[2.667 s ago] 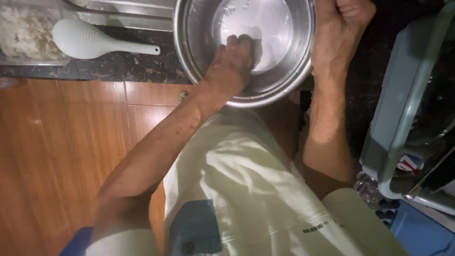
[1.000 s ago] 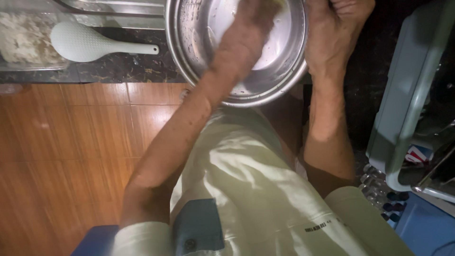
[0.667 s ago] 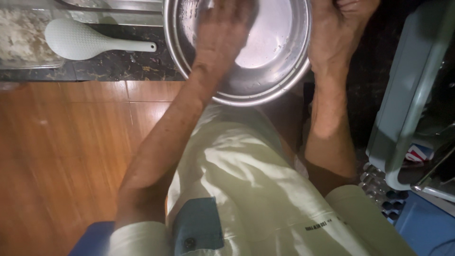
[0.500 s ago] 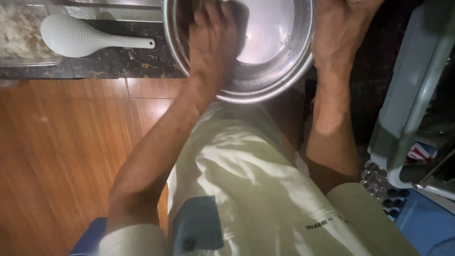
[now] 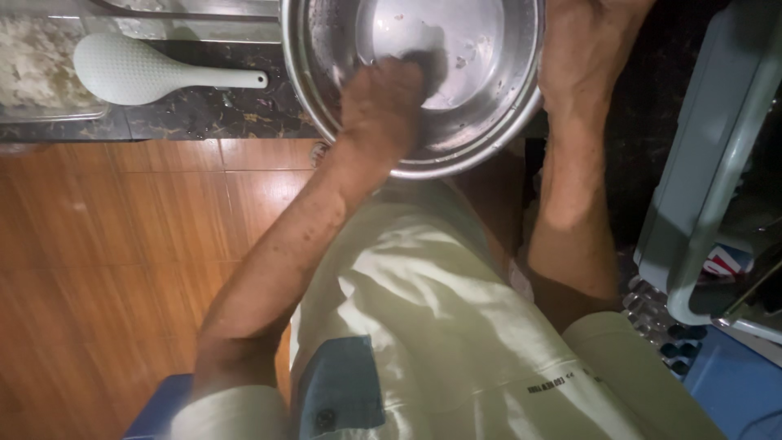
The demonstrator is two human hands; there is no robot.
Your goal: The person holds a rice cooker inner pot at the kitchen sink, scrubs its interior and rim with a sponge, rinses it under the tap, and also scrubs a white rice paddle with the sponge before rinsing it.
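A large steel bowl (image 5: pixel 489 147) sits at the top of the view, wet inside with a few white specks. My left hand (image 5: pixel 379 102) reaches down into it, its curled fingers pressed against the near inner wall; the fingertips are hidden, so I cannot tell whether they hold anything. My right hand (image 5: pixel 582 41) grips the bowl's right rim from outside. My pale shirt fills the lower middle of the view.
A white rice paddle (image 5: pixel 130 69) lies on the dark stone counter (image 5: pixel 212 114) left of the bowl, beside a clear container of white rice (image 5: pixel 37 57). A grey-green plastic rack (image 5: pixel 700 163) stands at the right, with a blue object (image 5: pixel 725 383) below it. Brown wood surface (image 5: pixel 122 269) at left.
My left hand has swept around inside the bowl, from the far side to the left wall and back to the near wall. The right hand has kept its hold on the rim.
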